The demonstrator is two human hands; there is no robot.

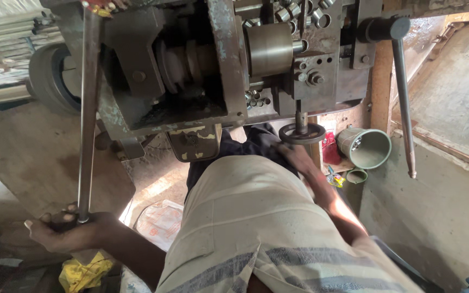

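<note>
I look down over my striped shirt at a worn grey metal machine. My left hand is closed around the lower end of a long steel lever rod that runs up to the machine's top left. Under the machine's front, my right hand rests on a small round dark handwheel; the fingers are partly hidden by it. A brass-coloured cylinder sits in the machine's middle.
A second long lever hangs at the right. A grey-green bucket lies tilted below it, beside a smaller cup and a red packet. A tyre stands at the left. Yellow cloth lies under my left arm.
</note>
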